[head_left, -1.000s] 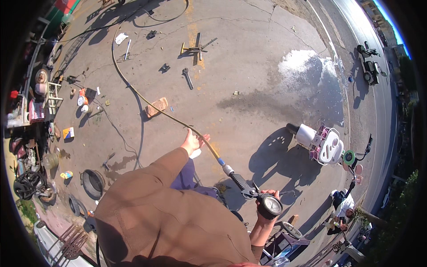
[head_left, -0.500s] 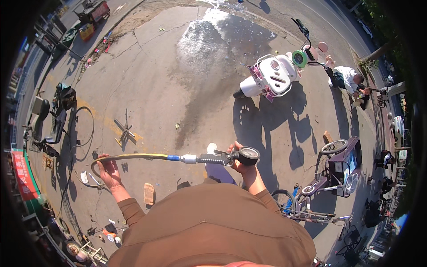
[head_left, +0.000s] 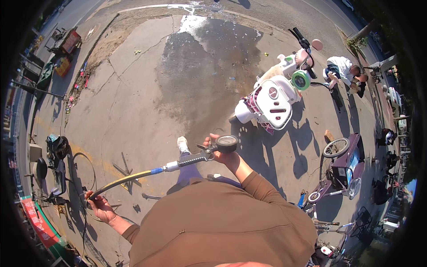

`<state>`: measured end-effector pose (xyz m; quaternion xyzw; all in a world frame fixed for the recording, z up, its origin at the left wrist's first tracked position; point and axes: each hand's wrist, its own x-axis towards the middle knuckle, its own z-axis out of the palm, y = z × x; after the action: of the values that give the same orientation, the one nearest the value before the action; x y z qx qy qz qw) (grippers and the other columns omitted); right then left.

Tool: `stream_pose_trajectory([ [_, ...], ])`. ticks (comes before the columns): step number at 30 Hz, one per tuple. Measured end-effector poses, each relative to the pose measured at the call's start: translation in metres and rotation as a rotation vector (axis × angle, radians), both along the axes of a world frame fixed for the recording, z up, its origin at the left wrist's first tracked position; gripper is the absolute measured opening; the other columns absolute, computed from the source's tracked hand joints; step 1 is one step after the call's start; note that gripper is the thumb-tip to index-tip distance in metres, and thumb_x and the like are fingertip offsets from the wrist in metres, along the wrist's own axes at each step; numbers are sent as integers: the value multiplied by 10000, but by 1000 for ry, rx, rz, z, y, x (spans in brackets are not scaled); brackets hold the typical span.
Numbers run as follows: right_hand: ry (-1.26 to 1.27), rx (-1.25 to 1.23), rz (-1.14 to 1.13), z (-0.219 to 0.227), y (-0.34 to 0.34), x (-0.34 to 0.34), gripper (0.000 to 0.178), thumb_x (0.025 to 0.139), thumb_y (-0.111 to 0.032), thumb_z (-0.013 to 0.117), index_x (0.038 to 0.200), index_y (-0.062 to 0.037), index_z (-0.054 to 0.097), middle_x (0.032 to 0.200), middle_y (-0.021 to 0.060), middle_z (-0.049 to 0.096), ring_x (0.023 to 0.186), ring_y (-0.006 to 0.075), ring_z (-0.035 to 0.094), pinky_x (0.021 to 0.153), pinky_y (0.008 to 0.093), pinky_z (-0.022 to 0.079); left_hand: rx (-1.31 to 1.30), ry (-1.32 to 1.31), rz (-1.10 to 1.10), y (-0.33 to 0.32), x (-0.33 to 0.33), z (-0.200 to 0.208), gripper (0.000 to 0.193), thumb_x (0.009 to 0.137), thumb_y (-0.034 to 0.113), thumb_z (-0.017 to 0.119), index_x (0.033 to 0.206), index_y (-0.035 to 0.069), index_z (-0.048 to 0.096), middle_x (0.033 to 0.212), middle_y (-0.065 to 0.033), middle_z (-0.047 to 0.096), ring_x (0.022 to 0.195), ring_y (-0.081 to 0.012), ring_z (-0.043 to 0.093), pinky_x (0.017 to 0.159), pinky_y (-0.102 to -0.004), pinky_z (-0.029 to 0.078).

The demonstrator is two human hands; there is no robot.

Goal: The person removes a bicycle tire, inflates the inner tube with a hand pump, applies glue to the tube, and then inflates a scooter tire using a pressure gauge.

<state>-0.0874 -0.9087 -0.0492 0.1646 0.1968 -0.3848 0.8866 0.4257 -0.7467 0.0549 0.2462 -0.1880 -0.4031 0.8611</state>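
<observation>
Tyre inflator (head_left: 191,160) is gripped by the right hand (head_left: 229,158) beneath its dial gauge (head_left: 227,142); the left hand (head_left: 103,209) curls around its yellow-and-black air hose (head_left: 120,180).

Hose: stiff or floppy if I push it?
Likely springy, not limp: the hose holds a smooth arc in mid-air. The bulky round gauge and metallic coupling probably make their end heavier, apt to droop if unsupported.

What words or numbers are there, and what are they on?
I won't copy any writing, but here's where I see it.
Red banner, far left: large white characters.
Round gauge in the right hand: dial markings too small to read.
Anything else is too small or blurred.
</observation>
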Motion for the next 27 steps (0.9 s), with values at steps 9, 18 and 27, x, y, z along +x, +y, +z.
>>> stream_pose_trajectory([
  [9, 115, 17, -179, -1, -208, 30, 245, 982, -283, 572, 1040, -55, 640, 970, 84, 696, 944, 209, 690, 622, 343, 622, -177, -25, -151, -298, 18, 11, 322, 996, 183, 555, 1241, -27, 559, 1281, -173, 589, 1226, -267, 553, 932, -377, 552],
  [18, -502, 77, -421, -25, -432, -34, 113, 959, -28, 487, 850, -58, 476, 777, 48, 518, 789, 163, 543, 799, 315, 489, 26, -219, 42, -537, -57, 37, 319, 1008, 333, 534, 1147, 50, 573, 1061, -134, 672, 1058, -257, 647, 956, -368, 511],
  [27, 49, -29, -50, -61, -725, -128, 87, 936, -28, 495, 855, -57, 483, 778, 51, 515, 783, 172, 537, 791, 320, 480, -11, 748, 464, -704, -108, -74, 424, 1031, 359, 465, 1164, -44, 456, 1309, -259, 512, 1265, -383, 503, 1055, -508, 456],
])
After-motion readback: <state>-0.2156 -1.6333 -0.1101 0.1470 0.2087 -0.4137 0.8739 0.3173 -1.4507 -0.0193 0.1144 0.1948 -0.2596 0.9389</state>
